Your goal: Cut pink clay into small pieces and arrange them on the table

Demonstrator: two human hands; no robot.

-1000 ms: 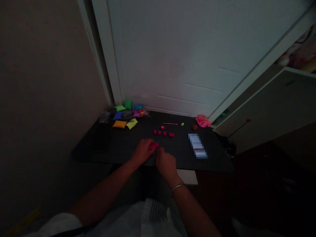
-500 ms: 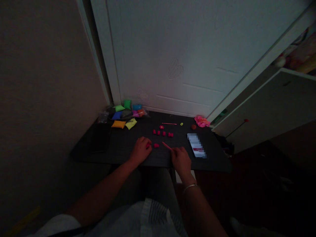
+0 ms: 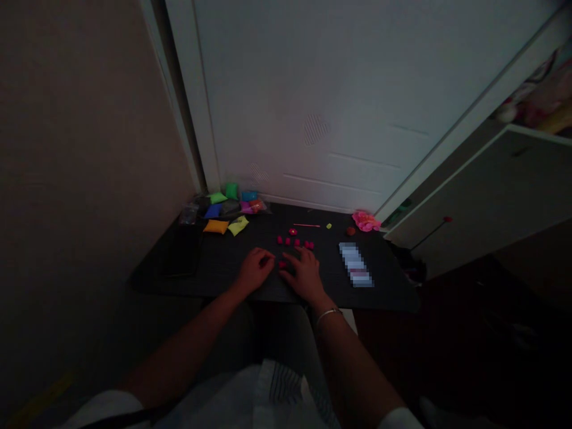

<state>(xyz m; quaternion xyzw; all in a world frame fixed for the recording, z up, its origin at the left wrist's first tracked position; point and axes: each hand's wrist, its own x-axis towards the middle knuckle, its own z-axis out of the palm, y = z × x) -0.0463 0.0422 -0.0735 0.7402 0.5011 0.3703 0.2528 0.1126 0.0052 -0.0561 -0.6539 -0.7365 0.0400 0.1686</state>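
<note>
On the dark table (image 3: 232, 274), my left hand (image 3: 255, 271) is curled with thumb and forefinger together around what looks like a bit of pink clay, mostly hidden. Just right of it lies a small pink clay piece (image 3: 282, 264). Over that piece my right hand (image 3: 306, 274) reaches in, fingers apart, thumb and forefinger on either side of it; contact is hard to make out. The pink stick tool it held earlier does not show. Behind the hands stands a row of several pink clay pieces (image 3: 288, 242), with a pale-centred pink piece (image 3: 292, 232) beyond.
Packets of coloured clay, including an orange packet (image 3: 216, 226), lie back left, above a black slab (image 3: 182, 256). A thin pink stick (image 3: 306, 225), a yellow-green bit (image 3: 329, 226), a reddish ball (image 3: 351, 231) and a pink flower (image 3: 366, 221) line the back. A phone (image 3: 355, 264) lies right.
The pink clay was parted in two, one piece left on the table. My right hand swung right with the stick tool, then came back left over that piece; the tool is out of sight.
</note>
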